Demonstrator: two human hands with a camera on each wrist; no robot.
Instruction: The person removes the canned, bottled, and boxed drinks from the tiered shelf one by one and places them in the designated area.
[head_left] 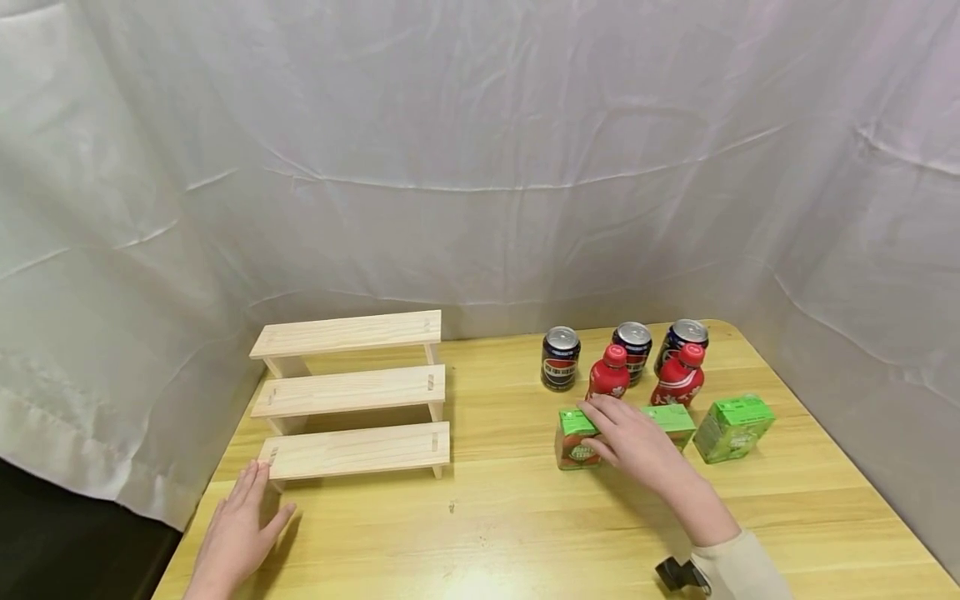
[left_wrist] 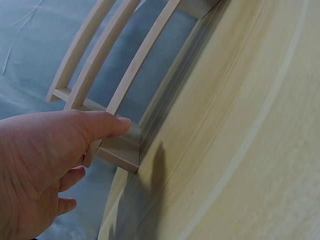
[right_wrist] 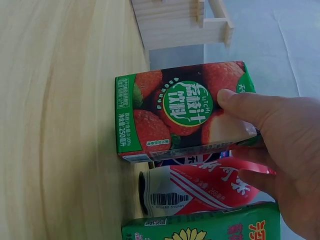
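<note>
My right hand (head_left: 633, 437) grips a litchi juice box (right_wrist: 185, 110), thumb on its printed front and fingers behind. In the head view this juice box (head_left: 576, 454) is partly covered by the hand. Right beside it are another green drink carton (head_left: 672, 423) and a red bottle (head_left: 611, 375). On the left, my left hand (head_left: 236, 529) reaches with extended fingers to the front left corner of a three-tier wooden shelf (head_left: 352, 452). In the left wrist view the thumb (left_wrist: 107, 125) overlaps the end of the shelf's lowest board (left_wrist: 142, 55).
Several dark soda cans (head_left: 560, 360) stand at the back right, behind a second red bottle (head_left: 680, 379). A third green carton (head_left: 735, 429) sits at the far right. Grey curtains (head_left: 480, 167) hang around the wooden table (head_left: 510, 533).
</note>
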